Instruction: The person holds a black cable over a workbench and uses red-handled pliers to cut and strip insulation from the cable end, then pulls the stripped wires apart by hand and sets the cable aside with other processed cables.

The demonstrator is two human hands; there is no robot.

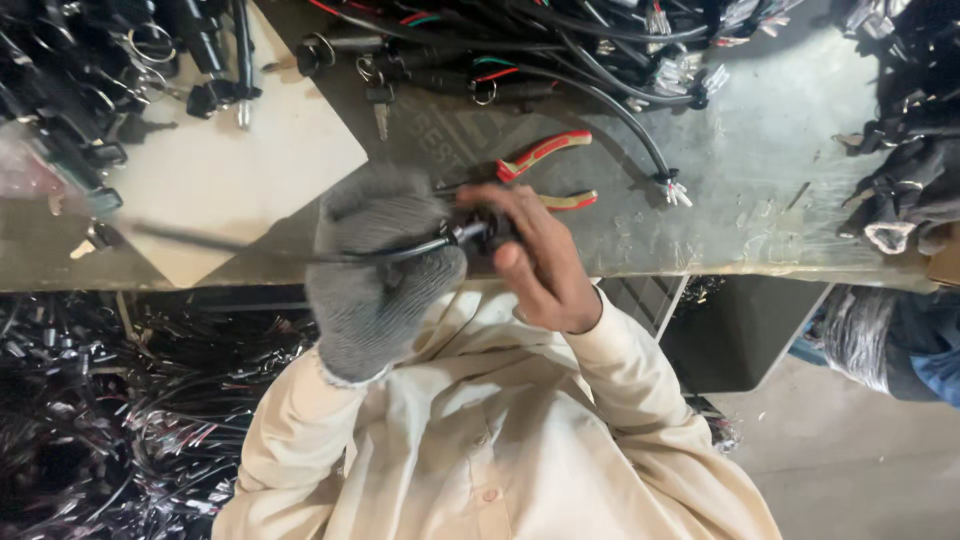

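- The cable (300, 252) is smeared by motion blur where it runs left from the left hand (380, 270); its far end cannot be made out.
- The small black part (490, 232) in the right hand (535, 265) is mostly covered by the fingers (520, 215); its shape cannot be told.
- The pliers (545, 170) show only their red handles; the nose lies behind the hands.
- The glove hides how the left fingers close on the cable.
- The wire bundles (560, 45) are cut off by the top edge.
- The dark heap (915, 130) on the desk (760, 180) runs off the right edge.
- The wire tangle (120, 400) below the desk is too dense to separate.
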